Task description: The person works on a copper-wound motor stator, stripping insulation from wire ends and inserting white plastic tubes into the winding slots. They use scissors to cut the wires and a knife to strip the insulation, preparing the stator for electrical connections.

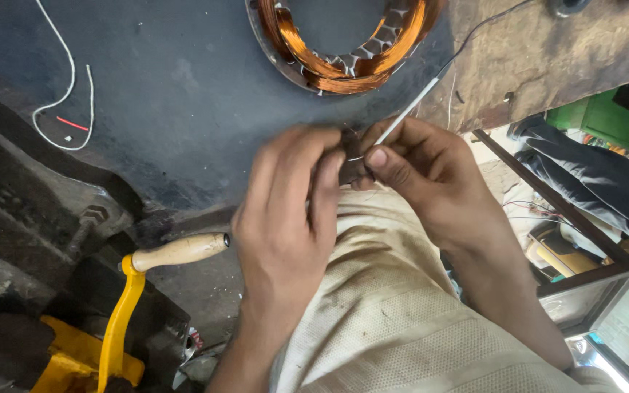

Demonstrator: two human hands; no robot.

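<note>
At the frame's centre, the left hand [285, 207] pinches a small dark piece [349, 166] against the lap, while the right hand [420, 171] grips a thin white sleeve [405, 115] trailing from the copper-wound stator [343, 44] at top. The step looks like fitting the sleeve end; the next move calls for steady, fine alignment.

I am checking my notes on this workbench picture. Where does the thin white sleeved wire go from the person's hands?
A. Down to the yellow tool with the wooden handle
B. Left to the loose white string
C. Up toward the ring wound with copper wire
C: the white sleeved wire rises from between the left hand and the right hand toward the copper-wound ring.
</note>
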